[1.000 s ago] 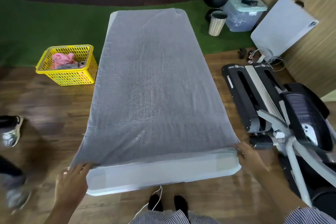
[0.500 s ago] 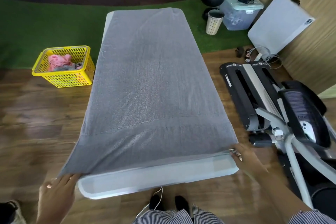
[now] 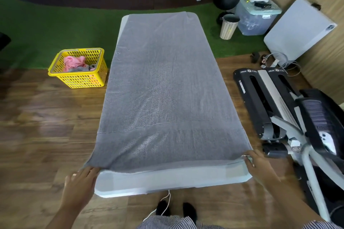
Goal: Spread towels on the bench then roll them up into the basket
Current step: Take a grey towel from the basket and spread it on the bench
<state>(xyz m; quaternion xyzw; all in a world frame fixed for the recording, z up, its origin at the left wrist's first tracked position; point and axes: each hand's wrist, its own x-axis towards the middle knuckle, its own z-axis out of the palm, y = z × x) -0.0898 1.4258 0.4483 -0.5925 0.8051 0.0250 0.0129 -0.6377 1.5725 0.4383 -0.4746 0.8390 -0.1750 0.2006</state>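
Observation:
A large grey towel (image 3: 163, 87) lies spread over the length of the pale bench (image 3: 167, 180). My left hand (image 3: 80, 182) pinches the towel's near left corner, held just off the bench edge. My right hand (image 3: 258, 165) holds the near right corner at the bench's corner. A strip of bare bench shows between the towel's near hem and me. The yellow basket (image 3: 78, 78) stands on the floor left of the bench, with pink and grey cloth inside.
A black and grey exercise machine (image 3: 290, 113) stands close on the right. A beige bin (image 3: 228, 27), a plastic storage box (image 3: 255, 16) and a white panel (image 3: 297, 29) sit at the far right. A white cable (image 3: 163, 204) hangs by my feet.
The view has shifted and the bench sits more centred. Both hands still hold the near corners; the left corner now lies closer to the bench. A shoe seen at the left is out of view.

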